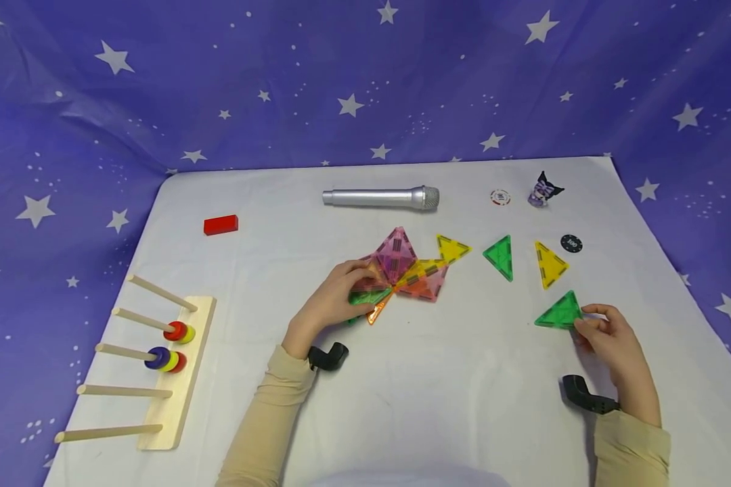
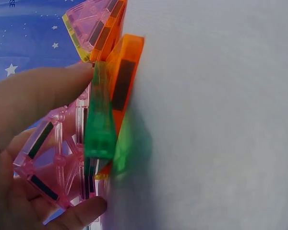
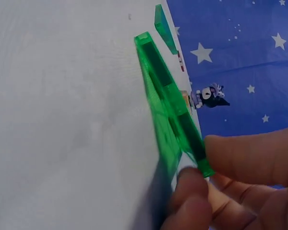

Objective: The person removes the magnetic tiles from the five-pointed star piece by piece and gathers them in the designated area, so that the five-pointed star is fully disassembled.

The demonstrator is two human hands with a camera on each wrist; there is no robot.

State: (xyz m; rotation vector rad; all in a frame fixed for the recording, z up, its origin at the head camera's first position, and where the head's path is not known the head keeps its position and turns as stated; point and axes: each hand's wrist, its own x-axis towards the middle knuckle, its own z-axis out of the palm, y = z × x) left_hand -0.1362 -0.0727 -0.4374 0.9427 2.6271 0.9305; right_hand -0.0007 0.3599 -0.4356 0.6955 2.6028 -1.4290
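Several translucent magnetic tiles join into a cluster [image 1: 423, 281], with pink, orange, red, yellow and green pieces. My left hand [image 1: 336, 297] grips its left side; in the left wrist view the thumb reaches a green tile [image 2: 101, 129] beside an orange tile [image 2: 122, 81], and fingers curl behind the pink tiles [image 2: 38, 163]. On the right, my right hand [image 1: 612, 341] pinches a corner of a green triangular magnetic tile [image 1: 560, 312] between thumb and fingers. From the right wrist, that tile appears edge-on, tilted close over the white table.
Between the hands lie a green triangle tile [image 1: 502, 257] and a yellow one [image 1: 549, 264]. Behind are a silver microphone [image 1: 380, 197], poker chips [image 1: 571, 243] and a small figurine [image 1: 543, 191]. At left, a red block [image 1: 221, 225] and a wooden peg stand [image 1: 185, 392] with rings.
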